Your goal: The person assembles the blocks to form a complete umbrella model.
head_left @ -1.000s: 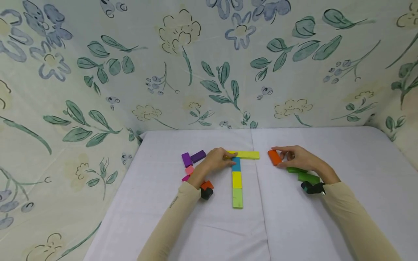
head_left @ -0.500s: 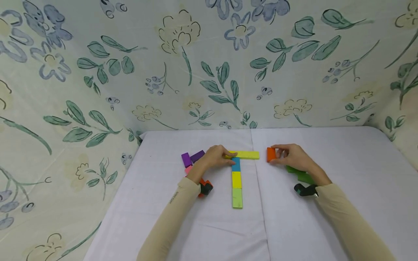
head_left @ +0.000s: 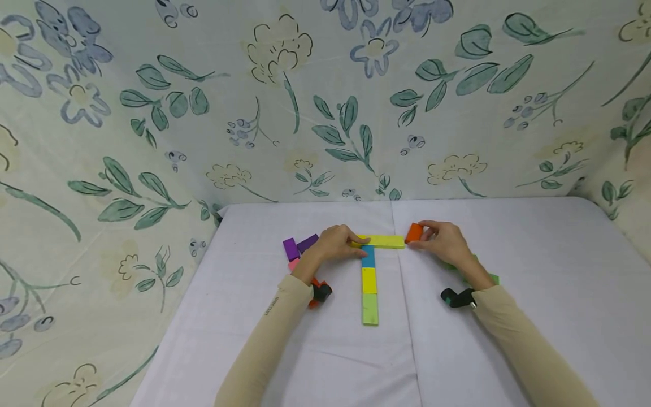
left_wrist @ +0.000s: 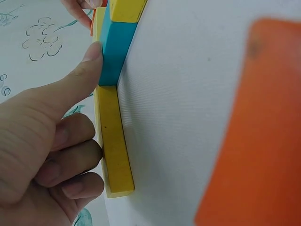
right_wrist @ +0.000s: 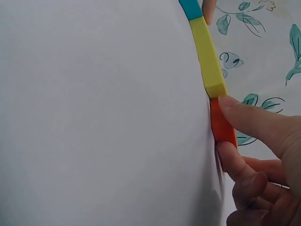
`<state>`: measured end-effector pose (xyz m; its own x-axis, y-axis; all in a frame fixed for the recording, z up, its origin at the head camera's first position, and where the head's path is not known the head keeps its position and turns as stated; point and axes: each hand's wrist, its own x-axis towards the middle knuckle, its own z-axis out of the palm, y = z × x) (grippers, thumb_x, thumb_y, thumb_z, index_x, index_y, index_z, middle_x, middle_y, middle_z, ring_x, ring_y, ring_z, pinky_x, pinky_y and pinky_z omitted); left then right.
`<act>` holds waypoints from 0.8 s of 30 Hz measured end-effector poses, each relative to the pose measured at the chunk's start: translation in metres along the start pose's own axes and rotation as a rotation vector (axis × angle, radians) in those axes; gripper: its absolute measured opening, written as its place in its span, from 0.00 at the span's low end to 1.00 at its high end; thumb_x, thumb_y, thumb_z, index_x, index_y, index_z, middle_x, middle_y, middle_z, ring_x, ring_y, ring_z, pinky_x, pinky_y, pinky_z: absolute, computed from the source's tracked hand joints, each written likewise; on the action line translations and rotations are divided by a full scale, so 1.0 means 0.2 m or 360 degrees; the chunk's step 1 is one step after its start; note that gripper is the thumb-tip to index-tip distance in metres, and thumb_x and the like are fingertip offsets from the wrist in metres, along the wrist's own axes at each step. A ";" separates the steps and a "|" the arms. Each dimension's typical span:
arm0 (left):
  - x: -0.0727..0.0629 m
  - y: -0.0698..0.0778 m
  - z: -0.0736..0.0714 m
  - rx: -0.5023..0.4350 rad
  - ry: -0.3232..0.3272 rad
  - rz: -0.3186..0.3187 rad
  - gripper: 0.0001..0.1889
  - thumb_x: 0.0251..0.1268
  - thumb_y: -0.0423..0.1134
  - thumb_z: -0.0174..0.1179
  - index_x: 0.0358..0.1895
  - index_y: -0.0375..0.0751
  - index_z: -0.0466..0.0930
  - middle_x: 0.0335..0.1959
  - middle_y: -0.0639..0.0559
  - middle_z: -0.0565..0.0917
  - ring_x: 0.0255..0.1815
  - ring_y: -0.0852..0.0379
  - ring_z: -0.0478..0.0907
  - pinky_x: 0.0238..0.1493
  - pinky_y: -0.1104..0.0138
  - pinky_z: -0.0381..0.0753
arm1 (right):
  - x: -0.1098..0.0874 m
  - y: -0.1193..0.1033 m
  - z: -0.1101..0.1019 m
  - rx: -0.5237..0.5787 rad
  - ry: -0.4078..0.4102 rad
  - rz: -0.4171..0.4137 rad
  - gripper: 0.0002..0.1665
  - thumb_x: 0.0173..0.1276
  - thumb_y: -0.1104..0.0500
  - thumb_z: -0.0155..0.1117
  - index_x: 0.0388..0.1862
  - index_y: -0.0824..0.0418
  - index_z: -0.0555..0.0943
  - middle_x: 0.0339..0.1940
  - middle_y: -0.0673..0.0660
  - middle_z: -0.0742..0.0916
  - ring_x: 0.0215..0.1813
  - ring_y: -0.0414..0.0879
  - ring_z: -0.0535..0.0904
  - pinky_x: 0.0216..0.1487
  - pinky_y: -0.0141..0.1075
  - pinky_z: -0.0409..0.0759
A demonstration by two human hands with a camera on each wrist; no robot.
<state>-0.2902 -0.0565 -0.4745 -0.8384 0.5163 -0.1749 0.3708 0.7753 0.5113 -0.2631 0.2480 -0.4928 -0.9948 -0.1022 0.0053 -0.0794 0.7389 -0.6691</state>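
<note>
Colored toy blocks form a T on the white cloth. A yellow row makes its crossbar; below come a blue block, a yellow block and a lime-green block. My left hand grips at the join, thumb on the blue block and forefinger over the yellow row. Its other fingers curl beside the yellow block in the left wrist view. My right hand pinches an orange block right at the row's right end. The right wrist view has this orange block end-on to the yellow row.
Left of the T lie a purple block, a dark purple one and a pink one. Orange blocks are partly covered by the left wrist. Green blocks show behind the right wrist. Floral cloth backs the table.
My right hand has carried the orange block leftward, turning it on the way, up to the yellow row's end. The left hand stays at the join, its wrist slightly shifted.
</note>
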 end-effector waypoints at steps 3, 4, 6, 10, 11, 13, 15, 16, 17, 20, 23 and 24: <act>0.00 0.00 0.00 0.0007 -0.0010 0.0014 0.25 0.62 0.56 0.72 0.62 0.62 0.82 0.28 0.55 0.84 0.31 0.59 0.64 0.37 0.67 0.60 | 0.00 -0.01 0.00 -0.0012 -0.0011 0.0021 0.44 0.62 0.50 0.80 0.71 0.69 0.75 0.38 0.61 0.86 0.40 0.52 0.75 0.39 0.37 0.70; 0.00 0.00 0.00 0.0012 -0.0014 0.0018 0.25 0.62 0.56 0.72 0.62 0.62 0.82 0.28 0.55 0.83 0.32 0.59 0.65 0.37 0.68 0.60 | 0.00 -0.01 0.00 -0.0011 -0.0020 0.0026 0.44 0.62 0.50 0.79 0.71 0.69 0.74 0.38 0.61 0.86 0.40 0.52 0.75 0.39 0.37 0.70; 0.00 0.00 0.00 0.0010 -0.0020 0.0026 0.25 0.62 0.56 0.72 0.63 0.62 0.82 0.27 0.54 0.82 0.33 0.59 0.65 0.38 0.68 0.61 | 0.00 -0.01 -0.01 -0.0005 -0.0043 0.0034 0.43 0.63 0.50 0.78 0.72 0.69 0.74 0.39 0.61 0.86 0.41 0.52 0.75 0.37 0.36 0.70; 0.00 0.00 -0.01 -0.0035 -0.0034 0.0041 0.25 0.63 0.54 0.72 0.63 0.60 0.81 0.23 0.55 0.74 0.33 0.58 0.65 0.37 0.68 0.62 | -0.01 -0.01 -0.01 0.0010 -0.0081 0.0041 0.42 0.66 0.51 0.76 0.73 0.68 0.73 0.41 0.61 0.87 0.40 0.51 0.74 0.33 0.33 0.67; -0.01 0.00 -0.01 -0.0050 -0.0036 0.0049 0.25 0.63 0.53 0.72 0.64 0.60 0.81 0.22 0.56 0.72 0.33 0.58 0.64 0.37 0.68 0.61 | -0.01 0.00 -0.01 0.0014 -0.0086 0.0042 0.42 0.66 0.51 0.76 0.73 0.67 0.73 0.41 0.61 0.87 0.40 0.51 0.74 0.33 0.33 0.67; -0.01 -0.01 -0.01 -0.0065 -0.0038 0.0062 0.26 0.64 0.52 0.72 0.65 0.59 0.80 0.21 0.55 0.66 0.31 0.58 0.63 0.35 0.69 0.61 | -0.01 0.00 -0.01 0.0017 -0.0089 0.0046 0.42 0.66 0.51 0.75 0.74 0.67 0.73 0.41 0.61 0.87 0.40 0.51 0.74 0.32 0.33 0.67; -0.02 -0.01 -0.01 -0.0068 -0.0035 0.0075 0.28 0.64 0.52 0.72 0.67 0.59 0.79 0.21 0.55 0.62 0.30 0.58 0.61 0.35 0.69 0.60 | -0.01 0.00 -0.01 0.0021 -0.0090 0.0056 0.42 0.66 0.51 0.75 0.74 0.67 0.73 0.41 0.61 0.87 0.40 0.51 0.74 0.33 0.33 0.68; -0.02 -0.01 0.00 -0.0067 -0.0034 0.0079 0.29 0.65 0.53 0.71 0.68 0.58 0.78 0.21 0.56 0.61 0.29 0.59 0.60 0.34 0.69 0.59 | -0.01 0.00 -0.01 0.0024 -0.0090 0.0060 0.42 0.66 0.51 0.75 0.74 0.67 0.73 0.41 0.61 0.86 0.40 0.51 0.74 0.32 0.33 0.68; -0.02 -0.01 0.00 -0.0063 -0.0034 0.0084 0.30 0.65 0.53 0.71 0.70 0.58 0.77 0.21 0.56 0.60 0.28 0.59 0.60 0.34 0.69 0.59 | -0.01 0.00 -0.01 0.0030 -0.0092 0.0064 0.42 0.67 0.51 0.75 0.74 0.66 0.72 0.41 0.61 0.86 0.40 0.51 0.74 0.32 0.33 0.68; -0.02 0.00 0.00 -0.0043 -0.0044 0.0084 0.34 0.66 0.55 0.69 0.75 0.56 0.71 0.20 0.57 0.58 0.25 0.60 0.57 0.32 0.70 0.58 | -0.01 0.00 -0.01 0.0044 -0.0097 0.0060 0.41 0.67 0.52 0.75 0.74 0.67 0.72 0.42 0.62 0.87 0.38 0.50 0.74 0.31 0.33 0.67; -0.02 0.00 0.00 -0.0025 -0.0061 0.0077 0.37 0.68 0.56 0.68 0.77 0.51 0.67 0.19 0.57 0.57 0.21 0.60 0.55 0.29 0.70 0.57 | -0.01 0.00 -0.01 0.0053 -0.0100 0.0043 0.41 0.67 0.52 0.75 0.74 0.67 0.73 0.42 0.63 0.87 0.35 0.49 0.74 0.30 0.32 0.66; -0.03 0.00 0.00 -0.0026 -0.0066 0.0070 0.37 0.69 0.55 0.67 0.77 0.50 0.66 0.19 0.57 0.58 0.21 0.60 0.54 0.28 0.70 0.57 | -0.01 0.00 -0.01 0.0053 -0.0099 0.0037 0.42 0.66 0.52 0.75 0.74 0.68 0.73 0.42 0.63 0.87 0.35 0.49 0.74 0.29 0.32 0.66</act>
<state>-0.2861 -0.0592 -0.4732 -0.8040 0.5646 -0.1866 0.3998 0.7456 0.5331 -0.2612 0.2494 -0.4911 -0.9903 -0.1271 -0.0561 -0.0530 0.7190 -0.6930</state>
